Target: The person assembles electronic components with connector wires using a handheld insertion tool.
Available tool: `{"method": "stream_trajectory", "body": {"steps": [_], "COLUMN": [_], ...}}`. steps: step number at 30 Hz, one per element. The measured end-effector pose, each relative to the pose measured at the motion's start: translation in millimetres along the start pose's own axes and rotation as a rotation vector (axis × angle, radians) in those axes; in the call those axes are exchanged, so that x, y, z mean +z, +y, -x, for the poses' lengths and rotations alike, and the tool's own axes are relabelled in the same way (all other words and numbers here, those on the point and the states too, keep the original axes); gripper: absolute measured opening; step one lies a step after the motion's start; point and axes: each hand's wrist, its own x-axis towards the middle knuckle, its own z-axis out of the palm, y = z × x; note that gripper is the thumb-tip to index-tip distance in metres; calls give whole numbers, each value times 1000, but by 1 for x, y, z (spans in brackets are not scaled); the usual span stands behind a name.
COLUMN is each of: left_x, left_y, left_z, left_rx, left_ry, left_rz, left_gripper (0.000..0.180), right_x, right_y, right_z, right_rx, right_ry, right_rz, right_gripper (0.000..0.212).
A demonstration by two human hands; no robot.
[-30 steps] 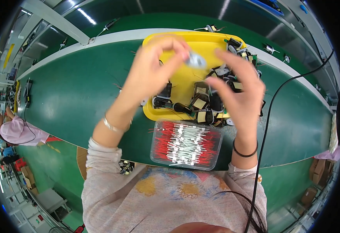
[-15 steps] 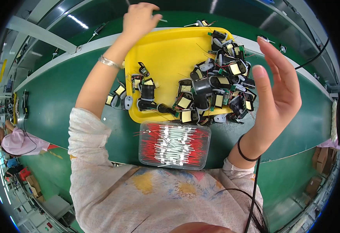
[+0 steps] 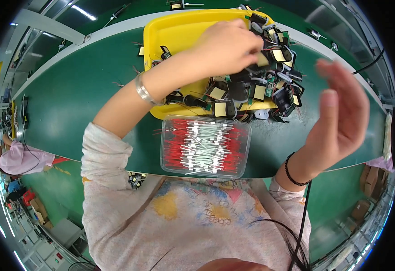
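Observation:
My left hand (image 3: 234,47) reaches across the yellow tray (image 3: 175,32) to the pile of black plastic parts (image 3: 238,90) on its right side. Its bent fingers close on a black part with a cream pad (image 3: 262,59); motion blurs the part and the fingers hide some of it. More parts with cream pads, thin wires and small green boards lie around it. To the right of the tray, my right hand (image 3: 342,108) is raised over the table, fingers stretched and thumb apart, holding nothing. My left forearm covers part of the tray's left side.
A clear plastic box (image 3: 249,147) of red-and-white wire leads (image 3: 206,144) stands between the tray and my body. The green table (image 3: 62,104) has a pale far rail (image 3: 111,34). A black cable (image 3: 302,217) runs by my right wrist. Another person (image 3: 23,156) sits far left.
My left hand has come from beyond the tray's far left edge to the pile and closed on a part there. My right hand has shifted slightly right. The whole view has shifted a little.

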Motion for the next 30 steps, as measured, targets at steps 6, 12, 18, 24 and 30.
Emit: {"method": "stream_trajectory", "body": {"steps": [6, 12, 18, 24, 30], "left_x": [-40, -48, -67, -79, -87], "left_y": [-14, 7, 17, 23, 29], "left_z": [54, 86, 94, 93, 95], "left_rx": [-810, -632, -523, -402, -253], "left_ry": [-67, 401, 393, 371, 474], "left_rz": [475, 941, 945, 859, 306], "left_gripper": [70, 11, 19, 28, 23], "right_x": [18, 23, 32, 27, 20], "right_y": [14, 13, 12, -1, -21], "right_z": [43, 70, 82, 68, 14], "right_rx": [91, -115, -208, -160, 410], "right_ry": [-680, -867, -884, -903, -920], "right_rz": [199, 457, 611, 551, -174], "right_gripper": [13, 22, 17, 8, 12]}}
